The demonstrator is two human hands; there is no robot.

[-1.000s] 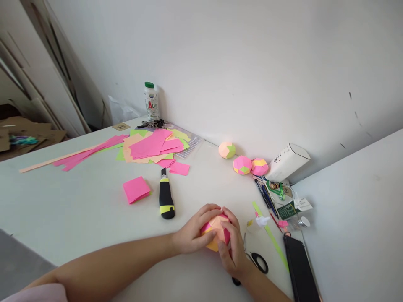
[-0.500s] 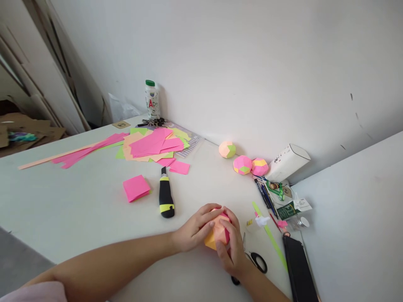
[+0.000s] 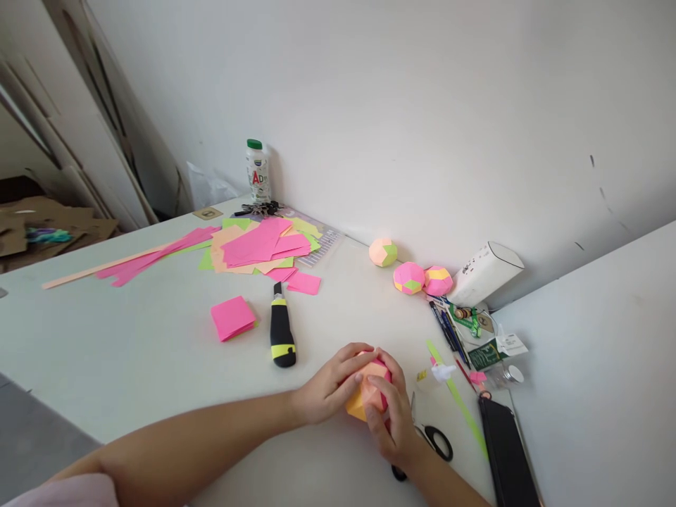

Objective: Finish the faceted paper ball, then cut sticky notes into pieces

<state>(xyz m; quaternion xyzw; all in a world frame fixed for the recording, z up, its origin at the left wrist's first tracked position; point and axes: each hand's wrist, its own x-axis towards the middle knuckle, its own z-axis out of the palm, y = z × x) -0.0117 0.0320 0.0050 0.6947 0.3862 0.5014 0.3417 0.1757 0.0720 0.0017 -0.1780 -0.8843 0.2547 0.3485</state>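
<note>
Both hands are wrapped round a folded paper ball [image 3: 367, 393] of orange and pink facets, near the front of the white table [image 3: 132, 352]. My left hand [image 3: 330, 384] cups its left side with the fingers curled over the top. My right hand [image 3: 391, 415] grips its right side, thumb pressed on the front face. The ball rests on or just above the tabletop. Black-handled scissors [image 3: 430, 443] lie just right of my right hand.
A black and yellow utility knife [image 3: 282, 336] and a pink note stack [image 3: 232, 317] lie left of the hands. Loose coloured sheets [image 3: 258, 246] and strips [image 3: 132, 260] spread behind. Three finished paper balls [image 3: 409, 277], a white box [image 3: 489, 273], pens [image 3: 446, 327], a dark phone [image 3: 510, 458] and a bottle [image 3: 256, 170] stand by the wall.
The paper ball has been turned a little between the hands, its orange faces now showing more. Both hands stay in the same place on the table.
</note>
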